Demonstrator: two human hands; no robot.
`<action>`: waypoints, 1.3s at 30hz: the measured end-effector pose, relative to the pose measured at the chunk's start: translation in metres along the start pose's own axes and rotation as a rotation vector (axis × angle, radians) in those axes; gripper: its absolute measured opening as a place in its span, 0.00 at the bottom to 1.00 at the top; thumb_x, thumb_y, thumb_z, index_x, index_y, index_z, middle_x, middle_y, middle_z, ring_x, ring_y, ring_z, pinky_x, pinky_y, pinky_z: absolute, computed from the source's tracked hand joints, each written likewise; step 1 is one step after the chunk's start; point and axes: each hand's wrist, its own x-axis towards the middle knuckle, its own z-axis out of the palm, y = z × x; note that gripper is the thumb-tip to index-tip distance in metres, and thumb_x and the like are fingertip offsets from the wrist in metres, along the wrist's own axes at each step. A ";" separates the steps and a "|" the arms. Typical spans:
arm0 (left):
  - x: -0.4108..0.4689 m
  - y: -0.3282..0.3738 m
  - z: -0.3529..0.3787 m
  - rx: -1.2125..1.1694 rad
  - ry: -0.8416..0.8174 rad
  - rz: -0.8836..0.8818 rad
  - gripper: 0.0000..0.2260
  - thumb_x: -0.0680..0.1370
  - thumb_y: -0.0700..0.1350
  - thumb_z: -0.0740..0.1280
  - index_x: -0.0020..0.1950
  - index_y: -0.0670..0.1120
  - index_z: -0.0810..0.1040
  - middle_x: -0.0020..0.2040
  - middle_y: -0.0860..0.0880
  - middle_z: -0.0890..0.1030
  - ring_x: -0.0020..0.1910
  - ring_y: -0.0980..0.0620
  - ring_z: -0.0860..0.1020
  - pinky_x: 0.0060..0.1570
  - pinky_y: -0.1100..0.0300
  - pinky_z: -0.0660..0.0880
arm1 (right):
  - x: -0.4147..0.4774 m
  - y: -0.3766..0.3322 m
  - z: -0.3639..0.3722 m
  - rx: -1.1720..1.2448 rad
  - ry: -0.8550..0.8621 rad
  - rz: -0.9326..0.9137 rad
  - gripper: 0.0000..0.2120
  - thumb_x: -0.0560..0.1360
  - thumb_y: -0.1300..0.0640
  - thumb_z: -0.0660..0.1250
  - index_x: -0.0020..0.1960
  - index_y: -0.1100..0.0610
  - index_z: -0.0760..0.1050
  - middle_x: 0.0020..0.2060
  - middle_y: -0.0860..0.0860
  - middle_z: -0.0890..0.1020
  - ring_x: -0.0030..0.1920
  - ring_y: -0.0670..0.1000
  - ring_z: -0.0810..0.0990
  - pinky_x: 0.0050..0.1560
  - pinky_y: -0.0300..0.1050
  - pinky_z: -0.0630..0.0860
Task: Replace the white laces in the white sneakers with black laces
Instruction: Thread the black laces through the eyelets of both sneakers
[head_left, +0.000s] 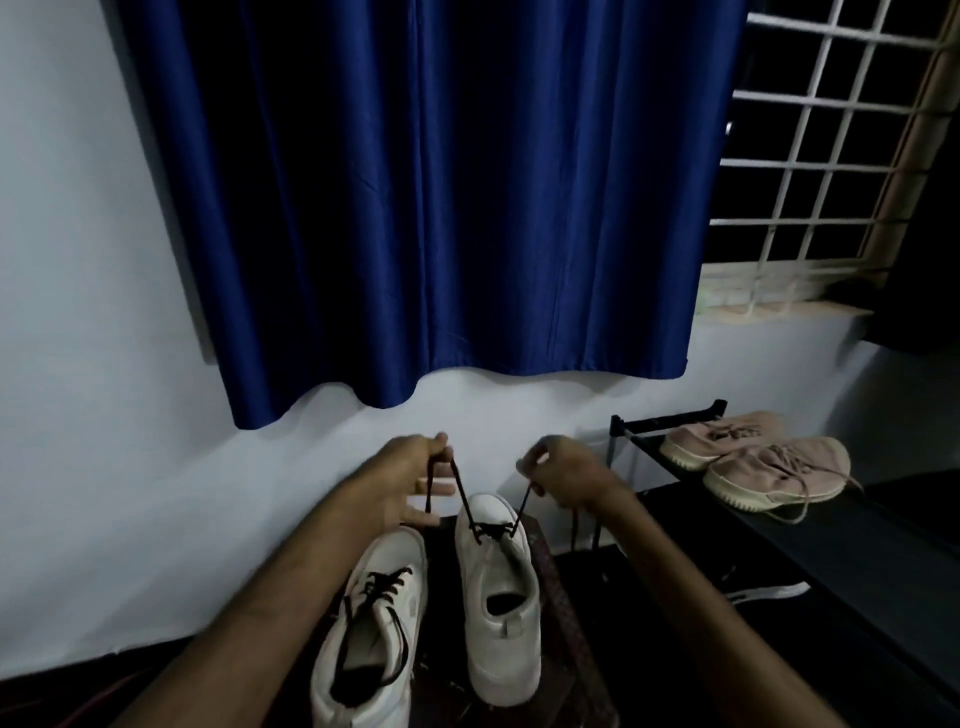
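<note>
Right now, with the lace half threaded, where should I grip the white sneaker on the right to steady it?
Probably the heel collar, from the near side and above: the white sneaker opens toward you, while the left hand and right hand pinch the thin black lace over the toe end.

White sneakers (501, 649) on dark surface (561, 608)

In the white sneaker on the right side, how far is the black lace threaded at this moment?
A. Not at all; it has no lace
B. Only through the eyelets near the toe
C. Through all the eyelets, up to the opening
B: the black lace crosses the right sneaker only near the toe, and the left hand and right hand each pinch one free end above it.
</note>
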 end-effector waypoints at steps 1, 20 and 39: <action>-0.006 0.012 -0.003 -0.006 -0.003 0.038 0.13 0.83 0.51 0.59 0.42 0.48 0.75 0.46 0.48 0.80 0.49 0.48 0.78 0.55 0.43 0.74 | -0.003 -0.014 -0.013 0.177 -0.055 -0.002 0.09 0.79 0.54 0.64 0.52 0.60 0.76 0.39 0.54 0.82 0.33 0.47 0.74 0.35 0.40 0.73; -0.109 0.099 -0.023 -0.042 0.132 0.721 0.13 0.82 0.49 0.61 0.47 0.45 0.82 0.49 0.49 0.82 0.45 0.54 0.76 0.40 0.57 0.77 | -0.088 -0.162 -0.147 0.936 0.039 -0.549 0.14 0.75 0.75 0.62 0.55 0.61 0.77 0.48 0.55 0.83 0.45 0.49 0.83 0.51 0.43 0.82; -0.031 -0.080 0.030 1.144 0.410 0.540 0.15 0.80 0.56 0.59 0.59 0.46 0.71 0.59 0.47 0.76 0.59 0.47 0.74 0.52 0.54 0.71 | -0.019 -0.013 -0.033 -0.136 0.408 -0.350 0.06 0.75 0.50 0.71 0.44 0.52 0.80 0.50 0.48 0.74 0.53 0.48 0.68 0.52 0.42 0.65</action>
